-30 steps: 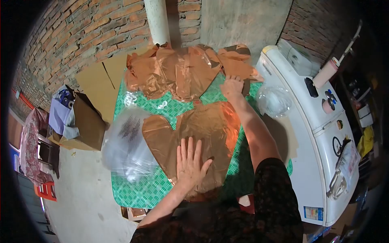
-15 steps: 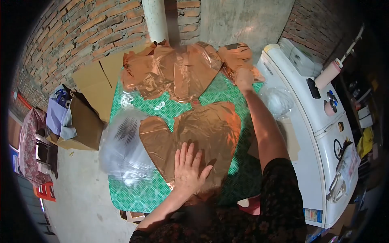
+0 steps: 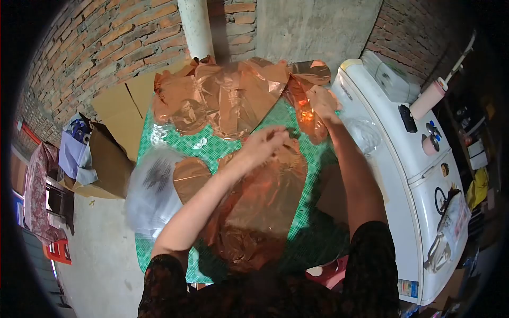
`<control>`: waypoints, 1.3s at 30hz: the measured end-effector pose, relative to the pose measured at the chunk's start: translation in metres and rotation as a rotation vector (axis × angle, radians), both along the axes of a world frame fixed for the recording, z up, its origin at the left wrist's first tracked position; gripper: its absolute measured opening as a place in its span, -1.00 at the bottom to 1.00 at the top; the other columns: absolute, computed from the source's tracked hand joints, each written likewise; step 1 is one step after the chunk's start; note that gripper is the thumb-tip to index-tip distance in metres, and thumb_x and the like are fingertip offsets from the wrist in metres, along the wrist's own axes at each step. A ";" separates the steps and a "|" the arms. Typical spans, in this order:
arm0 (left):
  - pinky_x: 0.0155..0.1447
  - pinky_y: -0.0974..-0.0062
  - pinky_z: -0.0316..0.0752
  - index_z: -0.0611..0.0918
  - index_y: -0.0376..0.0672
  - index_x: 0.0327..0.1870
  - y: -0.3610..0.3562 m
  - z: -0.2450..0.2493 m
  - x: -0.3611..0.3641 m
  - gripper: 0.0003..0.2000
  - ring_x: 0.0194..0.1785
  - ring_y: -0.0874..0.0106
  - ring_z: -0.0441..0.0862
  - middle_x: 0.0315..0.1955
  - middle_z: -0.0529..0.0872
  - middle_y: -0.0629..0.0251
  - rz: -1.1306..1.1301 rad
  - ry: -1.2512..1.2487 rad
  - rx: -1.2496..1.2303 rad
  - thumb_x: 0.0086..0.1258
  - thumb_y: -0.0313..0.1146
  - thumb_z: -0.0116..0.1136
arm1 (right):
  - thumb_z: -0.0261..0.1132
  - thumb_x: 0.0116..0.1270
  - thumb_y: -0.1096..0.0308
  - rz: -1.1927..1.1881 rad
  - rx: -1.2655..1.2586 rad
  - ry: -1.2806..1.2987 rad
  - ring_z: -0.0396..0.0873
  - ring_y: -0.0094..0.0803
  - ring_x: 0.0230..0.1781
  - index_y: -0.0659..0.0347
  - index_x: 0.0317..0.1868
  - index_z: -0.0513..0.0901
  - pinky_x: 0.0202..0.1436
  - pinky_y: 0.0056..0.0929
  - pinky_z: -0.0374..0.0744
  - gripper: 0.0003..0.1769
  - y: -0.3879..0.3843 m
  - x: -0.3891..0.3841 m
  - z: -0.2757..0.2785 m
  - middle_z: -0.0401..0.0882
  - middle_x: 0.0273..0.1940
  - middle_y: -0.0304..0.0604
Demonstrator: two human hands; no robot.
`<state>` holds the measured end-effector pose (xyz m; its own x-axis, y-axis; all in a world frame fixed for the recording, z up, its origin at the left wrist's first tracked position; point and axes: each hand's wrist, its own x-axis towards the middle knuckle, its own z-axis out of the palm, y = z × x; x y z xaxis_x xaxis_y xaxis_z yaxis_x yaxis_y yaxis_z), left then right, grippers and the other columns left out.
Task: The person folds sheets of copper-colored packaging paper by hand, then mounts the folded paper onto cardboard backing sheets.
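Observation:
Deflated copper-coloured foil balloons lie on a table with a green checked cover (image 3: 212, 151). At the far right of the table my right hand (image 3: 322, 103) is closed on one crumpled foil balloon (image 3: 306, 114), whose shiny lower part hangs toward me. My left hand (image 3: 265, 146) is over the far edge of the near foil balloon (image 3: 262, 196), its fingers loosely bent, apart and somewhat blurred. That balloon has rounded lobes and its near end is wrinkled. More foil balloons (image 3: 228, 98) are heaped along the back of the table.
Clear plastic bags (image 3: 154, 191) lie on the table's left side. A cardboard box (image 3: 108, 161) with bags in it stands on the floor at left. To the right is a white refrigerator (image 3: 392, 175), lying along the table, with a pink roll (image 3: 428, 98) on it.
My left hand has lifted off the near balloon's middle and moved forward to its far edge. My right hand has drawn its balloon slightly toward me. The near balloon has shifted and wrinkled.

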<state>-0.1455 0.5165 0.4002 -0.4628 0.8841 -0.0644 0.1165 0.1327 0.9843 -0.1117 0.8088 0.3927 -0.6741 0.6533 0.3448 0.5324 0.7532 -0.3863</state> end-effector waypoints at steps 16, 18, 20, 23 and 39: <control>-0.24 0.27 0.61 0.66 -0.15 0.00 0.210 -0.076 -0.084 -0.77 -0.26 0.29 0.73 -0.24 0.76 0.25 0.264 -0.431 0.198 0.55 -0.25 0.03 | 0.19 0.37 0.23 0.450 -0.191 -0.120 0.70 0.02 -0.10 0.26 0.04 0.66 0.03 -0.10 0.61 -0.65 -0.027 0.006 -0.026 0.75 -0.14 0.08; -0.28 0.30 0.60 0.69 -0.19 -0.18 0.237 -0.112 -0.128 -0.82 -0.28 0.30 0.74 -0.38 0.74 0.24 0.290 -0.069 0.308 0.51 -0.32 0.07 | 0.20 0.36 0.22 0.392 -0.018 -0.098 0.71 0.01 -0.12 0.26 0.03 0.67 0.04 -0.11 0.61 -0.65 -0.010 0.002 -0.034 0.75 -0.17 0.09; -0.31 0.35 0.57 0.68 -0.22 -0.51 0.243 -0.105 -0.130 -0.76 -0.37 0.35 0.73 -0.62 0.61 0.30 0.426 0.213 0.478 0.44 -0.40 0.15 | 0.19 0.36 0.20 0.298 -0.001 -0.190 0.73 -0.01 -0.14 0.24 0.02 0.70 0.05 -0.14 0.63 -0.64 -0.004 0.002 -0.030 0.75 -0.18 0.08; -0.05 0.46 0.57 0.73 -0.29 -0.01 0.205 -0.021 -0.121 -0.79 -0.16 0.51 0.66 -0.19 0.76 0.42 0.290 0.115 0.119 0.58 -0.39 0.10 | 0.18 0.38 0.18 0.170 0.126 -0.563 0.75 -0.06 -0.16 0.19 0.01 0.73 0.02 -0.21 0.66 -0.64 -0.002 -0.003 -0.026 0.77 -0.22 0.04; 0.08 0.50 0.65 0.60 -0.19 0.31 0.077 0.154 -0.114 -0.67 -0.06 0.49 0.69 -0.02 0.73 0.30 0.276 0.171 0.406 0.60 -0.36 0.08 | 0.16 0.47 -0.14 0.230 0.450 0.012 0.32 -0.06 0.53 0.02 0.49 0.44 0.60 -0.12 0.25 -0.31 0.089 -0.101 -0.106 0.44 0.47 -0.08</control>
<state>-0.2597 0.5937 0.5547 -0.6562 0.6653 0.3559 0.2952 -0.2077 0.9326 -0.2122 0.8974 0.2869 -0.7776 0.2727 0.5666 0.3304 0.9438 -0.0009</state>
